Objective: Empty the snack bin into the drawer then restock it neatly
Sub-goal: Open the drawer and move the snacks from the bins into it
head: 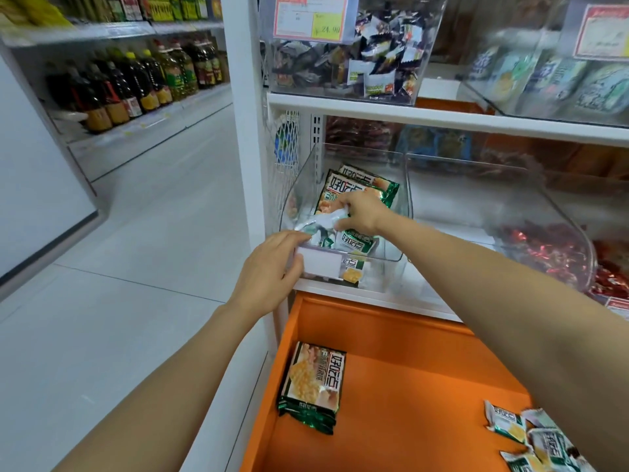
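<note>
So your left hand (272,267) is on the front lip of the clear snack bin (296,185), fingers curled down over the white label (321,262), so it's gripping the bin rather than just lying on it; your right hand (360,212) reaches inside from the right, fingers closed tight round a crinkled small packet (323,220). The bin sits at the left end of the white shelf (374,298), just beside the white post (245,165); it's not emptied yet; a couple of big packets (360,187) lean against the back, and a few little ones (354,241) lie at the front under your right hand.

The orange drawer (408,335) is pulled open right below the shelf; inside, a flat stack of packets (315,383) lies near the left wall, and a loose pile (531,437) of the small kind sits at the right, partly hidden behind your right forearm; the two lots are well apart.

Next along the shelf is a neighbour bin (544,206) with red-wrapped snacks (544,250); one shelf up there's an upper bin (434,35) of dark mixed wrappers with a red and yellow price tag (311,18); across the aisle to the left, oil bottles (136,83) line the shelves.
</note>
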The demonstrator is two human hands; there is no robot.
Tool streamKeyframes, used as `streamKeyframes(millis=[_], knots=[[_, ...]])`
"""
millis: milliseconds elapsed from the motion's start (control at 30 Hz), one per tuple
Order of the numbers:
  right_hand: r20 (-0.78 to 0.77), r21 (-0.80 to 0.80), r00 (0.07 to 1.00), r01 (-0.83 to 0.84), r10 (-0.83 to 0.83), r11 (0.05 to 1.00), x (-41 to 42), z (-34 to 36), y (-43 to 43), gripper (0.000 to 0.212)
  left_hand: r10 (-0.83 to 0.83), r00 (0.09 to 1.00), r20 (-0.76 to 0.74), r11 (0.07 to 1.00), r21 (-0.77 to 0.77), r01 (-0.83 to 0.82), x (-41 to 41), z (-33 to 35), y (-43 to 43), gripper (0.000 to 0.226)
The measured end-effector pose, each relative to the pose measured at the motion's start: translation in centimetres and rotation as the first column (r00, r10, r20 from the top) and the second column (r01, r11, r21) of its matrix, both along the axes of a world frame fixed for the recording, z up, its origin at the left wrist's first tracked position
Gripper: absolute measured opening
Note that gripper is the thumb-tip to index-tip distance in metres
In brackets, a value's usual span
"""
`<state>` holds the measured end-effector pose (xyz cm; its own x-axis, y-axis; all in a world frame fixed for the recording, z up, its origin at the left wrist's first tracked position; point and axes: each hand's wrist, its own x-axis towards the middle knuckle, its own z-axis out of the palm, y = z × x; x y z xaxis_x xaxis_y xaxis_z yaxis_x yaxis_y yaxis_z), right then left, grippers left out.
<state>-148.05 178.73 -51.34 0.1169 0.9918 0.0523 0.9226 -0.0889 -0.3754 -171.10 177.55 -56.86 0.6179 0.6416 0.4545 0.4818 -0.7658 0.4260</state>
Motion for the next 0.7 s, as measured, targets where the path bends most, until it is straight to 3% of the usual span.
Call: streamKeyframes(millis=[33, 100, 167, 233, 267, 333, 400, 433, 567, 700], knots=[[-0.064, 0.052, 0.997, 0.041, -0.038, 0.998, 0.3, 0.6, -0.2, 0.032, 0.008, 1.0, 0.005, 1.0, -0.015, -0.008, 0.0, 0.3, -0.1, 0.036], [-0.336, 0.104, 0.936, 0.147, -0.105, 0.984, 1.0, 2.1, -1.0, 0.023, 0.032, 0.999, 0.044, 0.998, -0.046, -0.03, 0.2, 1.2, -0.4, 0.038], [-0.61, 0.118, 0.787, 0.198, -0.086, 0.973, 1.1, 3.8, -2.2, 0.017, 0.067, 0.991, 0.117, 0.996, -0.071, -0.058, 0.8, 2.6, -0.8, 0.04], [-0.727, 0.126, 0.686, 0.151, -0.012, 0.98, 0.7, 5.4, -3.5, 0.012, 0.091, 0.967, 0.239, 0.98, -0.195, -0.044, 1.7, 4.5, -1.6, 0.042], [-0.756, 0.12, 0.655, 0.11, 0.019, 0.987, 0.3, 5.9, -4.1, 0.011, 0.102, 0.944, 0.313, 0.946, -0.324, 0.005, 2.2, 5.6, -2.1, 0.05], [-0.803, 0.087, 0.593, 0.03, 0.052, 0.996, -0.7, 6.3, -5.0, 0.01, 0.149, 0.873, 0.464, 0.786, -0.591, 0.18, 3.2, 7.6, -3.2, 0.071], [-0.84, 0.063, 0.538, -0.025, 0.067, 0.998, -1.7, 6.1, -5.6, 0.01, 0.225, 0.815, 0.534, 0.633, -0.716, 0.295, 3.6, 8.5, -3.8, 0.078], [-0.851, 0.055, 0.521, -0.048, 0.072, 0.997, -2.1, 6.0, -5.9, 0.01, 0.256, 0.796, 0.548, 0.598, -0.737, 0.315, 3.5, 8.6, -3.9, 0.072], [-0.881, 0.019, 0.466, -0.133, 0.079, 0.991, -3.6, 6.5, -6.3, 0.013, 0.337, 0.754, 0.564, 0.551, -0.768, 0.328, 2.0, 8.3, -3.4, 0.058], [-0.817, 0.006, 0.566, -0.174, 0.105, 0.985, -4.1, 7.0, -5.1, 0.032, 0.386, 0.717, 0.58, 0.614, -0.742, 0.269, 1.0, 8.2, -2.6, 0.049]])
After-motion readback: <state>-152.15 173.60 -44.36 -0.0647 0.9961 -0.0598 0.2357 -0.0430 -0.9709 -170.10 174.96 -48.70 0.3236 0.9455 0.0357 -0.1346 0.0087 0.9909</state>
